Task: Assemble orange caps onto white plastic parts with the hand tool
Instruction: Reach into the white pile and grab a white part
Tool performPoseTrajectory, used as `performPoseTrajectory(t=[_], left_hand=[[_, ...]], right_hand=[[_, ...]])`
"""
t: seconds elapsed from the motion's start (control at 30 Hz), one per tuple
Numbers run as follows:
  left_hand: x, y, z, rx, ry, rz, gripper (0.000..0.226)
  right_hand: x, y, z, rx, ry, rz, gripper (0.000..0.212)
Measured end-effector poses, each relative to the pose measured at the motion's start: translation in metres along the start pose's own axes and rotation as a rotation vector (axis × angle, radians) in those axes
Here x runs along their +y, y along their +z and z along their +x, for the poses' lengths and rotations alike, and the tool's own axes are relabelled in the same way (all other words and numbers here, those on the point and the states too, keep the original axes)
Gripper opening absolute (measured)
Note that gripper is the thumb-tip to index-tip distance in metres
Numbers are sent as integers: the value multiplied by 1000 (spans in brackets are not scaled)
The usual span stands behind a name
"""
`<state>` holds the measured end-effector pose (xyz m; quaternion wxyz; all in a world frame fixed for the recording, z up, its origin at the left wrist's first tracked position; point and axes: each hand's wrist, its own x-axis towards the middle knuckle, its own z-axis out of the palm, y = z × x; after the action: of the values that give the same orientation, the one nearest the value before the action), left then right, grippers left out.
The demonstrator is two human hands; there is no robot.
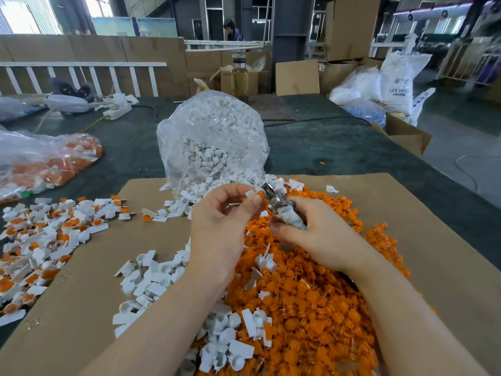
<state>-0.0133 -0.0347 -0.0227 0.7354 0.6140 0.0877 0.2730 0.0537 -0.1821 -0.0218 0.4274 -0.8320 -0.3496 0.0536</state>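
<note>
My right hand (pixel 320 234) grips a small metal hand tool (pixel 279 203) by its cloth-wrapped handle, the metal head pointing up and left. My left hand (pixel 225 215) pinches a white plastic part (pixel 250 193) between thumb and fingers, right against the tool's head. Both hands hover over a large heap of loose orange caps (pixel 311 299) on a brown cardboard sheet (pixel 81 308). Loose white plastic parts (pixel 151 278) lie to the left of the heap.
A clear bag of white parts (pixel 214 139) stands open behind my hands. Assembled orange-and-white pieces (pixel 40 240) are piled at the left, with another bag of them (pixel 46 161) beyond. A glass bottle (pixel 239 74), cardboard boxes and sacks sit at the table's far side.
</note>
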Motion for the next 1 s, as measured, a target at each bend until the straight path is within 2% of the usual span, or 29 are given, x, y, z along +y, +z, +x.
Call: performPoseTrajectory(t=[0.27, 0.8, 0.87, 0.93, 1.0], left_hand=[[-1, -1, 1, -18, -9, -22, 17], [-1, 0, 5, 7, -139, -125, 9], [1, -9, 12, 110, -239, -227, 13], [4, -26, 28, 311, -407, -365, 21], [6, -50, 46, 485, -528, -452, 17]], right_hand=[[2, 3, -1, 6, 22, -69, 9], [9, 6, 3, 61, 22, -204, 11], [10, 7, 3, 98, 17, -265, 14], [12, 6, 2, 123, 34, -315, 16], [14, 5, 3, 140, 51, -333, 17]])
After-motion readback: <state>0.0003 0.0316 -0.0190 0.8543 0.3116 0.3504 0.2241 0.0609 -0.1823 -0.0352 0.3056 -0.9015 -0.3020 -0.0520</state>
